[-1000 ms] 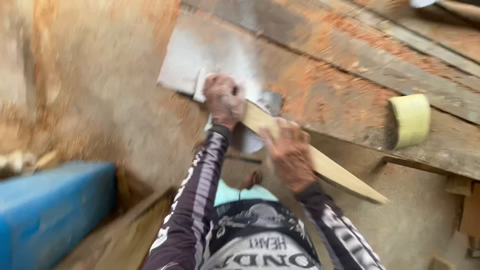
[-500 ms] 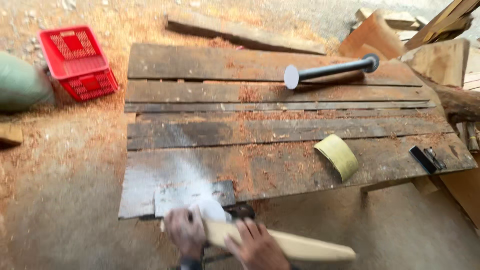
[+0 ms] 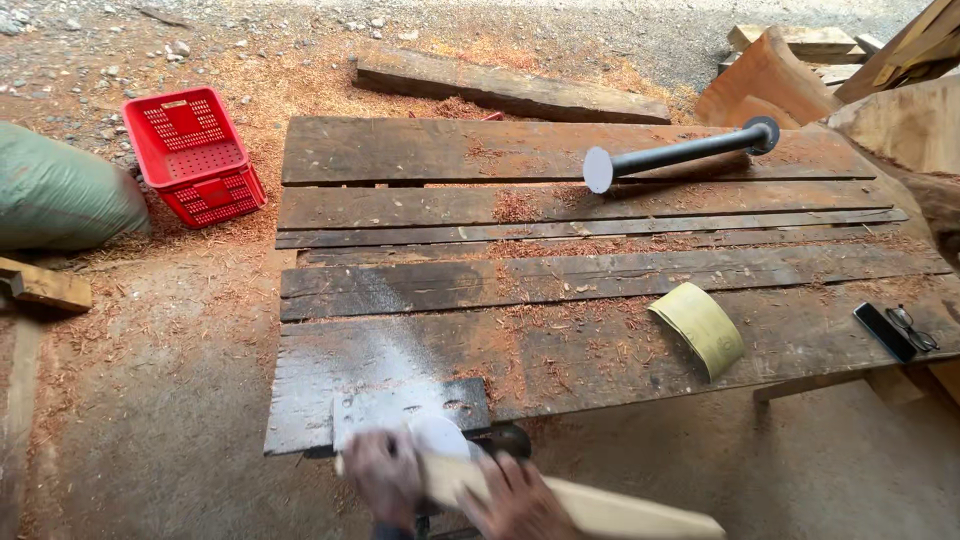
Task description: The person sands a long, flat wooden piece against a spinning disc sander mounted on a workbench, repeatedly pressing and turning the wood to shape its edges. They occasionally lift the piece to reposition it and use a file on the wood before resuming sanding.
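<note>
**Pale stick pressed at the bench edge**

Both hands grip a long pale wooden stick (image 3: 600, 505) at the near edge of the dark plank workbench (image 3: 560, 280): left hand (image 3: 385, 475) closed around its end, right hand (image 3: 520, 500) wrapped further along. White dust coats the boards nearby, so shaping looks underway. A folded yellow sandpaper sheet (image 3: 700, 325) lies untouched.

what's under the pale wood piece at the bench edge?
Both hands, left and right, grip the pale wood piece. Under it a dark round part and a grey metal plate show; the rest is covered.
</note>
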